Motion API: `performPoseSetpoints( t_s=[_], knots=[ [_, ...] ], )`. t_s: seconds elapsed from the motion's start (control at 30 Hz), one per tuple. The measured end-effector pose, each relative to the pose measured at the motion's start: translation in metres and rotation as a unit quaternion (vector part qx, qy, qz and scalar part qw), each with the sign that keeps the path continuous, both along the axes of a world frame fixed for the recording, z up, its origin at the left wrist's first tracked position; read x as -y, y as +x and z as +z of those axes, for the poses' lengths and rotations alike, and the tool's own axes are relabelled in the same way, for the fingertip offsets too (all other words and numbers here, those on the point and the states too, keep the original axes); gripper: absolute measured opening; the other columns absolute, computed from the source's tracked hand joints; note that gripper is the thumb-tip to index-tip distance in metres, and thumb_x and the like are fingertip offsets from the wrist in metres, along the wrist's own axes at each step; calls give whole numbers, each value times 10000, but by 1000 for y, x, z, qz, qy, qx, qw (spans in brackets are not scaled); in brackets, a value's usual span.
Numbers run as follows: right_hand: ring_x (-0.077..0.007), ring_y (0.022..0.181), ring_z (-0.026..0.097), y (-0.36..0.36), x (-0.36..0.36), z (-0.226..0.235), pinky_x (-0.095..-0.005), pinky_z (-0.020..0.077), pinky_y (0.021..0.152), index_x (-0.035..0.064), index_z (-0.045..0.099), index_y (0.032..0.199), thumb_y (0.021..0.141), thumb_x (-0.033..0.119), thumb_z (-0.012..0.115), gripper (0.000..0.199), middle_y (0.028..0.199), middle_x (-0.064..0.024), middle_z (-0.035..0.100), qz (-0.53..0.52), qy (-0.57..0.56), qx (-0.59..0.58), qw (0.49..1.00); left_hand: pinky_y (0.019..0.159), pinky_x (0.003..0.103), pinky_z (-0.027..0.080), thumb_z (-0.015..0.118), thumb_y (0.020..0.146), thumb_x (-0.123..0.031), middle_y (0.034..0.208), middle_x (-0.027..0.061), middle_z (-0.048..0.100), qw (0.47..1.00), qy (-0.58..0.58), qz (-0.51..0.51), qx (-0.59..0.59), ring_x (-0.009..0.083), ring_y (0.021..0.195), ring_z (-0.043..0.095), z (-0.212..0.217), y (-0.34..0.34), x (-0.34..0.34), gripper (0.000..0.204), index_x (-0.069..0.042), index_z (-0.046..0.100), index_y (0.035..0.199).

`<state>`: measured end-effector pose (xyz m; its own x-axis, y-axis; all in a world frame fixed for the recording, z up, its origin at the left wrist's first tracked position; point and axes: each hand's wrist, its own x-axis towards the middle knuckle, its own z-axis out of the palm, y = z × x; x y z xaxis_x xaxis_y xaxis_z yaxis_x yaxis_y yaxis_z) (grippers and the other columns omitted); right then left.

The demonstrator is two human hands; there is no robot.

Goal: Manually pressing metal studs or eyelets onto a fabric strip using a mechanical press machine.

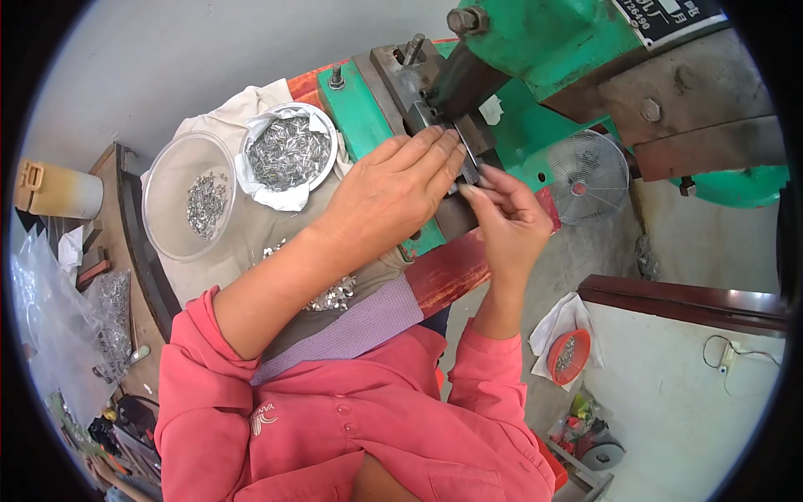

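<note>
My left hand [393,188] reaches across the press with its fingers stretched out and side by side. Its fingertips rest by the dark steel die [424,117] under the ram of the green press [535,42]. At the die's near right edge, my right hand [514,209] has thumb and fingers drawn together beside a narrow dark metal bar [467,159]. Whatever lies between those fingers is too small or hidden to name. Below my left forearm, a heap of small flat silvery pieces [335,294] lies on the cloth, partly covered by the arm.
Left of the press, a white bowl [334,167] holds thin metal pieces, beside a clear plastic bowl [152,205] of small parts. A wire-guarded fan [585,180] stands beyond my right hand. Lower right is a red bowl [554,356] on white cloth. Bolts [336,77] protrude from the press bed.
</note>
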<state>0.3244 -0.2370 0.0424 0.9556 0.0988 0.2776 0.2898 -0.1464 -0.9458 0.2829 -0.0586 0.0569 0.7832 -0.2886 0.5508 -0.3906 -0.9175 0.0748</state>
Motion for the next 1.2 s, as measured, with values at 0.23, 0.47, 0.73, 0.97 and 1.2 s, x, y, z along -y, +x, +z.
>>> performPoseSetpoints(
  t_s=[0.23, 0.47, 0.73, 0.97, 1.2],
  knots=[
    [-184, 977, 627, 49, 16, 3, -293, 479, 884, 8, 722, 1102, 896, 33, 665, 215, 1033, -92, 675, 37, -135, 122, 983, 1003, 358, 453, 556, 851, -128, 1396, 98, 550, 1000, -11, 15, 6, 241, 1283, 532, -5, -2, 4, 506, -27, 548, 1346],
    [-214, 1058, 602, 86, 13, -2, -299, 454, 942, 17, 667, 1160, 932, 20, 576, 245, 1119, -114, 626, 149, -172, 123, 966, 995, 356, 458, 560, 845, -128, 1390, 98, 555, 999, -34, 17, 15, 240, 1275, 538, -9, -2, 6, 504, -26, 554, 1338],
    [-188, 1081, 552, 110, 10, -7, -273, 414, 960, -1, 609, 1135, 971, 36, 543, 180, 1109, -80, 566, 238, -126, 11, 963, 993, 356, 453, 558, 837, -113, 1390, 97, 556, 999, -46, 19, 9, 236, 1278, 537, -10, -3, 7, 509, -25, 558, 1339],
    [-198, 1059, 547, 105, 2, -9, -276, 412, 945, 9, 627, 1105, 980, 75, 548, 161, 1113, -87, 573, 214, -133, 33, 967, 1001, 353, 445, 550, 840, -99, 1399, 92, 553, 999, -51, 18, 3, 234, 1276, 539, -11, -4, 7, 520, -28, 551, 1355],
    [-236, 1017, 582, 91, -5, -4, -311, 442, 911, 21, 682, 1035, 959, 97, 600, 135, 1054, -98, 624, 119, -158, 72, 978, 1022, 385, 457, 591, 839, -55, 1427, 108, 537, 992, -127, -10, -10, 261, 1293, 532, -18, -6, 6, 538, -14, 537, 1372]
  ],
)
